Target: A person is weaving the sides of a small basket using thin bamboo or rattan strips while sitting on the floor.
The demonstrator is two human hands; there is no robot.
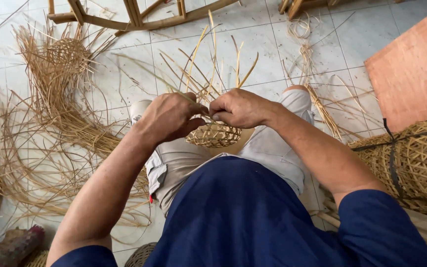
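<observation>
**Two hands at a half-woven basket**

At the far left, loose rattan strips [50, 128] sprawl over the tiled floor [273, 44]. At centre, the left hand [170, 117] pinches a strand, and the right hand [240, 109] grips the rim of the small woven basket [214, 134]. Bundled finished baskets [413, 160] lie at right, below a reddish board [413, 69].

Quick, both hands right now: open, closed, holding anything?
Left hand: closed, pinching a thin cane strand at the half-woven basket.
Right hand: closed, gripping the basket's rim strands.
</observation>
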